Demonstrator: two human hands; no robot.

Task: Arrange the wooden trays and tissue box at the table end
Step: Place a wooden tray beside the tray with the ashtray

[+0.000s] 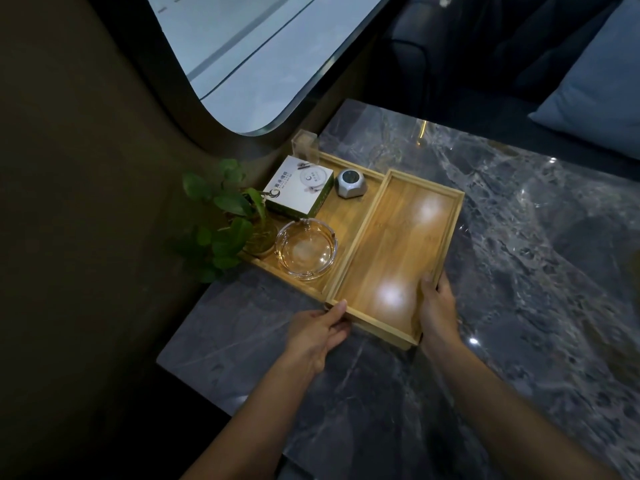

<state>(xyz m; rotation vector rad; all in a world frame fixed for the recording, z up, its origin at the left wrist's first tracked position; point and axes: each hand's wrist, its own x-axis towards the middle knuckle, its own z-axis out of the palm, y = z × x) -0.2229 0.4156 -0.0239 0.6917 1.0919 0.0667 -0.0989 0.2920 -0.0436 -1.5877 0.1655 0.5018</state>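
Two wooden trays lie side by side at the left end of a dark marble table (519, 271). The right tray (398, 251) holds nothing; my left hand (317, 332) grips its near left corner and my right hand (438, 306) grips its near right side, thumb inside the rim. The left tray (346, 209) touches its long side and carries a white and green tissue box (299, 188), a glass ashtray (306, 249), a small grey device (350, 183) and a potted plant (228, 216).
A clear acrylic stand (305, 143) rises at the far corner of the left tray. A dark curved wall with a window (249, 57) runs along the left. A dark sofa with a blue cushion (595, 88) sits beyond the table.
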